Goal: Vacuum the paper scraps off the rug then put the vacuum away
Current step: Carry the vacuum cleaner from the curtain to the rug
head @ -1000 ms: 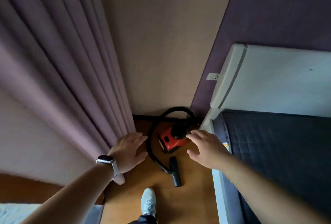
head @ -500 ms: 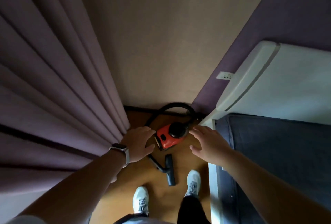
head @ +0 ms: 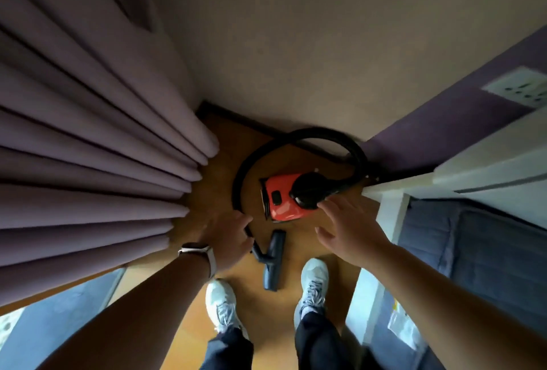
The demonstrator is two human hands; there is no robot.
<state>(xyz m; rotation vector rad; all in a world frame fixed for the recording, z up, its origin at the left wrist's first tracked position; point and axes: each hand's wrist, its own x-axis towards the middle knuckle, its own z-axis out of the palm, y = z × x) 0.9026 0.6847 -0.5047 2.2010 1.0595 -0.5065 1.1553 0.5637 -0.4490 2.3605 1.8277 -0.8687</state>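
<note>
Fingers spread on my right hand, empty, over vacuum; left hand blurry at hose, can't tell grip. Guessing light rigid body, floppy hose, so I'd grab black top.

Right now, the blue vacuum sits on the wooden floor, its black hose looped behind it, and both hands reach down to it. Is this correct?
Not quite. The head view shows the vacuum is red, not blue. The rest holds: it sits on the wooden floor, black hose looped behind it, and the left hand and right hand reach down to it.
</note>
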